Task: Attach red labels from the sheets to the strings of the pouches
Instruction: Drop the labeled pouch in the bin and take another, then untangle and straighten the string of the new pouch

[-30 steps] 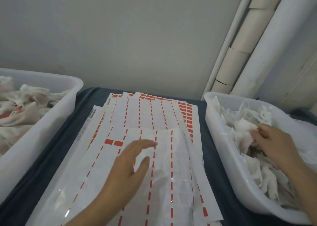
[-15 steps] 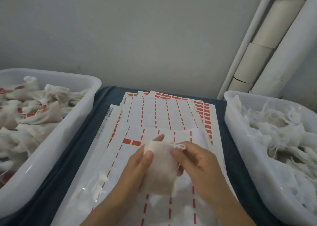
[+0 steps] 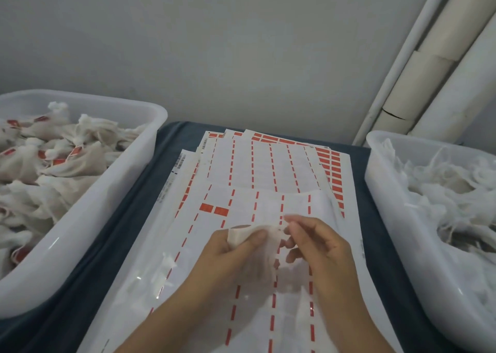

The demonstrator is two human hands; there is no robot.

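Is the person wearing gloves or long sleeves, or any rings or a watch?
No gloves: the left hand and the right hand are both bare. The forearms are bare too, right down to the bottom edge of the picture, so no sleeves show. No rings, watch or bracelet can be seen on either hand or wrist. The fingernails that show look short and plain.

Both forearms bare to frame edge; left hand (image 3: pixel 230 256), right hand (image 3: pixel 319 248) ungloved.

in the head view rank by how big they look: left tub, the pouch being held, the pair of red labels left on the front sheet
1. left tub, cut off by the frame edge
2. pouch, partly covered by the left hand
3. pair of red labels
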